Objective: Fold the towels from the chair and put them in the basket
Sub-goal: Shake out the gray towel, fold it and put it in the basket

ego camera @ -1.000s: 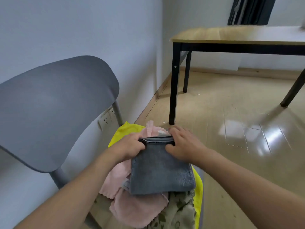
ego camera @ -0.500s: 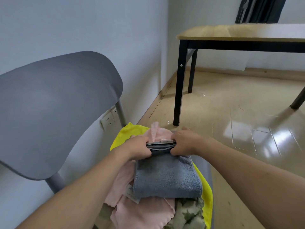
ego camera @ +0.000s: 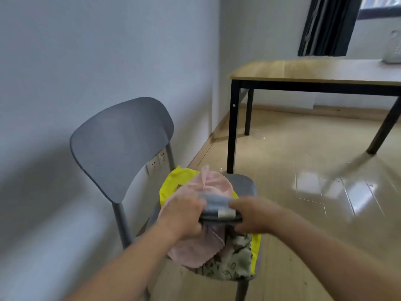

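- Item in hand: a folded grey towel [ego camera: 218, 205], raised just above the pile on the grey chair [ego camera: 121, 146]. A white label shows on its near edge.
- Left hand [ego camera: 181, 213]: fingers curled round the left end of the fold, clamped on the cloth.
- Right hand [ego camera: 251, 215]: fingers curled round the right end, likewise clamped on the cloth. The two hands sit apart, one at each end.
- Remaining stock on the chair seat: a pink towel [ego camera: 206, 185], a yellow cloth [ego camera: 173, 181] beneath it, and a leaf-patterned green cloth [ego camera: 234, 259] at the near edge. All lie loose and unfolded.
- Basket: not in view. Its position cannot be told.
- Handling, judged: the grey towel is light, soft and limp. It has no stiffness of its own, so the stacked layers will sag or fan open if only one end is supported.
- Hold points, judged: keep both ends pinched through all layers, thumbs above and fingers below. A grip on the top layer alone would let the fold unroll.
- Surface, judged: terry pile is not slippery; moderate pressure suffices. Nothing here is fragile.
- Risk, judged: trailing edges may catch the pink towel and drag it off the seat.
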A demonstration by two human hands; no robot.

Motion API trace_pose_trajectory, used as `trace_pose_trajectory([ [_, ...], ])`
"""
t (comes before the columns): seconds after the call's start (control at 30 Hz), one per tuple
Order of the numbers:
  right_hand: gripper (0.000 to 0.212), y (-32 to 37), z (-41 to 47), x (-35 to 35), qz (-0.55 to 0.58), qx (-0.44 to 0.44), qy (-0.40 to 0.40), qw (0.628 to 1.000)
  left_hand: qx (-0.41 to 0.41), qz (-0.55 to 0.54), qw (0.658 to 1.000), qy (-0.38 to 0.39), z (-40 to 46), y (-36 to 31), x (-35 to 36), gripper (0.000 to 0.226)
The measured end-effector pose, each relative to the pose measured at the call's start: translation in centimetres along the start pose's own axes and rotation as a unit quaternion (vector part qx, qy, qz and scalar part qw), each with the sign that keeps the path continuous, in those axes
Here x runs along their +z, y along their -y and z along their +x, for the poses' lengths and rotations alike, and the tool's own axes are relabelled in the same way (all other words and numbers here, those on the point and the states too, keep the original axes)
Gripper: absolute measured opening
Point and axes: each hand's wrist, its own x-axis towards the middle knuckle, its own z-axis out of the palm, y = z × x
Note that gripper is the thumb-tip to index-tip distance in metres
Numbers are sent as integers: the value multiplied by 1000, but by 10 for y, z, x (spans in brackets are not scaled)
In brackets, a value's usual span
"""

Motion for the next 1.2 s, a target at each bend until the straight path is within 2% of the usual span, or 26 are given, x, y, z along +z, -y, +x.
trace_pose_trajectory([
  [0.07, 22, 6, -16, 39, 21, 26, 47, 998, -54, -29, 992, 108, -20, -22, 35, 34],
  [0.13, 18, 7, -24, 56, 64, 68, 31, 995, -91, -48, 987, 120, -25, -32, 50, 35],
  [0.2, 20, 4, -24, 52, 105, 104, 32, 988, -100, -87, 983, 129, -19, -27, 41, 26],
  [0.33, 23, -1, -15, 40, 172, 137, 54, 974, -127, -193, 953, 195, -6, -2, 27, 12],
  [0.4, 23, -4, -8, 35, 187, 149, 63, 969, -141, -231, 944, 189, -3, 8, 28, 8],
  [0.5, 31, -12, 3, 30, 224, 171, 70, 957, -173, -287, 932, 140, 6, 17, 38, 8],
  [0.6, 40, -19, 17, 29, 245, 200, 55, 947, -252, -343, 899, 100, 17, 20, 63, 24],
  [0.7, 38, -22, 31, 39, 228, 224, 2, 948, -319, -366, 871, 76, 27, 13, 87, 39],
  [0.8, 40, -23, 42, 57, 242, 273, -63, 929, -350, -325, 876, 70, 41, 12, 95, 47],
  [1.0, 46, -28, 63, 74, 234, 325, -88, 912, -363, -278, 886, 80, 59, 14, 97, 49],
  [1.2, 51, -29, 68, 79, 213, 338, -104, 911, -366, -291, 881, 68, 63, 17, 99, 50],
])
